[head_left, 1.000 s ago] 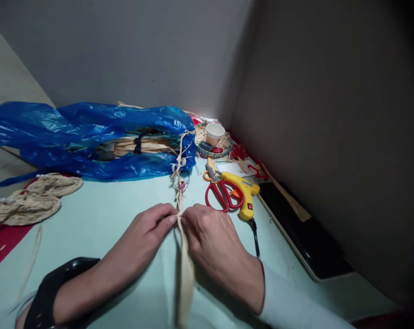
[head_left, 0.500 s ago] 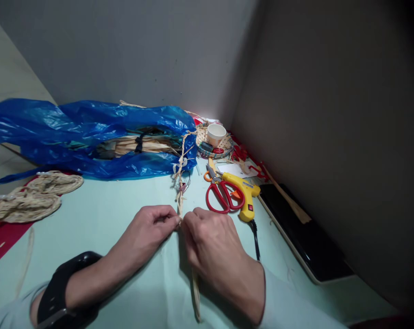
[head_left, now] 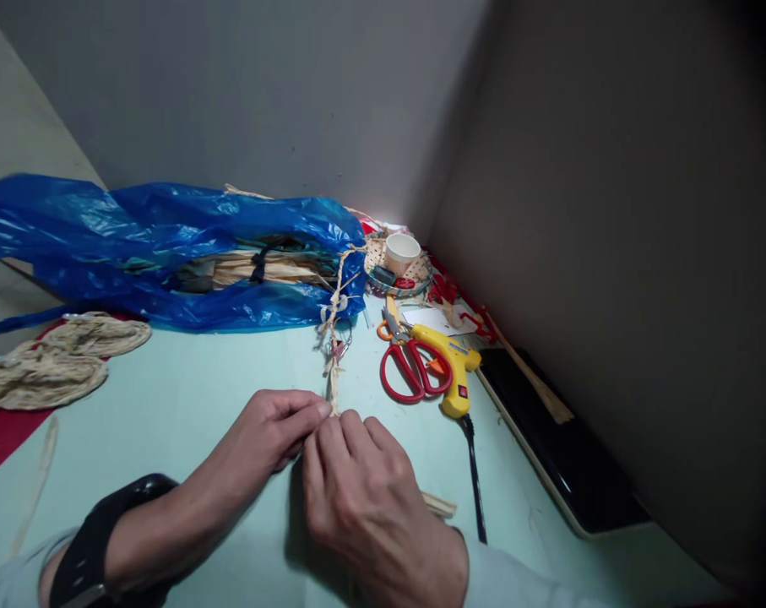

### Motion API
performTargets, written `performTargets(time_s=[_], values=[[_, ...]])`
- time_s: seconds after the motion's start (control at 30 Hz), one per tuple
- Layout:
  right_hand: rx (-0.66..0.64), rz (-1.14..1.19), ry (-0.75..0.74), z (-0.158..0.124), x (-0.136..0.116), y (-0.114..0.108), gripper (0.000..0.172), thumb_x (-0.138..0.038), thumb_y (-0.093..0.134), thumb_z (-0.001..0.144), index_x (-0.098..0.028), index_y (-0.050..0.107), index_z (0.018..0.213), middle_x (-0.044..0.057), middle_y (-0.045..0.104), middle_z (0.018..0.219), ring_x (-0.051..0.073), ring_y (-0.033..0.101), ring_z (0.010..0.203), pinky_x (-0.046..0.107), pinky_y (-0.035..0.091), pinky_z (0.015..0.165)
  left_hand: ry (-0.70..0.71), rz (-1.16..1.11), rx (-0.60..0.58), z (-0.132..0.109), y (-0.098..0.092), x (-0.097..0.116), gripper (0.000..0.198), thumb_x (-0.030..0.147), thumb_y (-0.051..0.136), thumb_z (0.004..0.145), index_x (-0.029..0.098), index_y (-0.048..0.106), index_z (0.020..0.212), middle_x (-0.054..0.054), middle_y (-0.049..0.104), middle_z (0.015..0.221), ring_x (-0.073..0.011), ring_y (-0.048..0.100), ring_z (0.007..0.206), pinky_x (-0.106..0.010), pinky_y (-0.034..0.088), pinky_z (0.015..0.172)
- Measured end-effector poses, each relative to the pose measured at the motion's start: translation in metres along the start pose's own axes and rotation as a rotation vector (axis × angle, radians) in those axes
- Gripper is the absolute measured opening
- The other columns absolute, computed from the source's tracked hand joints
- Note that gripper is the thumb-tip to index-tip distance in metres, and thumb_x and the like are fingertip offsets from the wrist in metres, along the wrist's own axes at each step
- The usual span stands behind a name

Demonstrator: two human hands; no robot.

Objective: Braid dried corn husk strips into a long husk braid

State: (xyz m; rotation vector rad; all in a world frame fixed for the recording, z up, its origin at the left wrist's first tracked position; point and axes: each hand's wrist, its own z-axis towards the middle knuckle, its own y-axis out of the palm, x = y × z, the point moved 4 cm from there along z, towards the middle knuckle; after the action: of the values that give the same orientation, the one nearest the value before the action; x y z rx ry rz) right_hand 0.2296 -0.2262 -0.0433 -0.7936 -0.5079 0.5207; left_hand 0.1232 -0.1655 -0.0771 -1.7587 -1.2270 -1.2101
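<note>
My left hand [head_left: 274, 432] and my right hand [head_left: 363, 498] meet at the middle of the pale green table [head_left: 186, 397], both pinched on the near end of a tan braided straw cord [head_left: 334, 371]. The cord runs away from me to a small clip and on to the blue plastic bag [head_left: 167, 253]. A loose flat straw strip [head_left: 438, 505] pokes out from under my right hand toward the right. A black band sits on my left wrist.
Red-handled scissors [head_left: 411, 371] and a yellow glue gun [head_left: 449, 367] with a black cable lie right of the cord. A woven tray [head_left: 373, 257] with a white cup [head_left: 400, 251] stands at the back. Coiled braids [head_left: 59, 359] lie left; a black tray [head_left: 560, 439] lines the right wall.
My right hand has rolled over toward the left across the cord's end. The straw strip that trailed toward me now sticks out to the right. My left hand has kept its pinch.
</note>
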Motion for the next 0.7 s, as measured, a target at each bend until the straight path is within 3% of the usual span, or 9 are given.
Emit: performTargets(time_s=[0.07,0.13,0.23,0.3,0.37,0.43,0.5,0.6,0.7], values=[[0.036,0.052,0.019,0.000,0.000,-0.003,0.021,-0.002,0.049,0.086,-0.005,0.069,0.089,0.011,0.065,0.073,0.022,0.055,0.063,0.033,0.041,0.056,-0.002,0.001,0.001,0.000,-0.001,0.000,0.032,0.046,0.073,0.075,0.015,0.068,0.071,0.005,0.047,0.061,-0.0106,0.033,0.057,-0.024,0.024,0.053],[0.015,0.247,0.111,0.000,0.007,-0.006,0.020,-0.011,0.051,0.091,-0.008,0.070,0.090,0.011,0.068,0.076,0.022,0.058,0.067,0.033,0.043,0.060,-0.009,0.012,0.011,-0.001,-0.004,0.000,0.029,0.043,0.073,0.076,0.014,0.072,0.076,0.004,0.049,0.062,-0.0098,0.030,0.055,-0.024,0.020,0.050],[-0.061,0.673,0.413,0.001,0.032,-0.008,0.021,-0.024,0.053,0.097,-0.015,0.071,0.091,0.006,0.070,0.083,0.019,0.062,0.074,0.030,0.045,0.066,-0.006,0.022,-0.007,-0.001,-0.007,0.003,0.025,0.040,0.072,0.077,0.014,0.072,0.076,0.007,0.045,0.058,-0.0081,0.021,0.051,-0.025,0.012,0.047],[-0.121,0.811,0.651,0.000,0.051,-0.004,0.016,-0.024,0.056,0.097,-0.017,0.070,0.097,0.005,0.071,0.087,0.017,0.063,0.080,0.028,0.044,0.071,-0.006,0.024,-0.036,-0.002,-0.007,0.004,0.024,0.038,0.072,0.077,0.014,0.071,0.076,0.007,0.045,0.057,-0.0074,0.018,0.049,-0.026,0.010,0.046],[-0.294,0.961,0.754,0.000,0.060,0.008,0.014,-0.026,0.058,0.096,-0.016,0.068,0.093,0.004,0.070,0.083,0.017,0.062,0.077,0.026,0.042,0.069,-0.004,0.031,-0.046,-0.002,-0.007,0.004,0.023,0.037,0.072,0.077,0.014,0.072,0.078,0.007,0.045,0.056,-0.0072,0.017,0.048,-0.026,0.009,0.046],[-0.449,1.173,0.751,0.001,0.059,0.021,0.019,-0.025,0.055,0.098,-0.016,0.064,0.084,0.002,0.068,0.076,0.014,0.061,0.070,0.024,0.041,0.064,0.003,0.041,-0.068,-0.002,-0.006,0.004,0.022,0.036,0.071,0.077,0.015,0.072,0.080,0.006,0.052,0.056,-0.0073,0.019,0.048,-0.025,0.013,0.046],[-0.510,1.288,0.728,0.001,0.056,0.028,0.022,-0.020,0.050,0.099,-0.016,0.060,0.079,0.000,0.066,0.073,0.011,0.059,0.064,0.022,0.040,0.063,0.031,0.075,-0.088,-0.002,-0.004,0.006,0.022,0.037,0.069,0.079,0.016,0.071,0.075,0.002,0.063,0.063,-0.0084,0.032,0.050,-0.023,0.025,0.049],[-0.509,1.205,0.691,0.001,0.056,0.028,0.025,-0.014,0.048,0.099,-0.015,0.064,0.079,0.000,0.068,0.076,0.011,0.057,0.068,0.022,0.037,0.067,0.113,0.172,-0.068,-0.003,-0.003,0.011,0.029,0.041,0.065,0.081,0.017,0.068,0.065,-0.002,0.068,0.069,-0.0160,0.055,0.067,-0.027,0.041,0.067],[-0.489,1.112,0.677,0.001,0.058,0.025,0.030,-0.016,0.049,0.099,-0.016,0.067,0.075,-0.002,0.062,0.069,0.010,0.051,0.066,0.023,0.032,0.063,0.143,0.321,-0.034,-0.005,-0.003,0.014,0.030,0.043,0.063,0.082,0.019,0.066,0.064,0.000,0.066,0.067,-0.0184,0.057,0.070,-0.028,0.041,0.068]])
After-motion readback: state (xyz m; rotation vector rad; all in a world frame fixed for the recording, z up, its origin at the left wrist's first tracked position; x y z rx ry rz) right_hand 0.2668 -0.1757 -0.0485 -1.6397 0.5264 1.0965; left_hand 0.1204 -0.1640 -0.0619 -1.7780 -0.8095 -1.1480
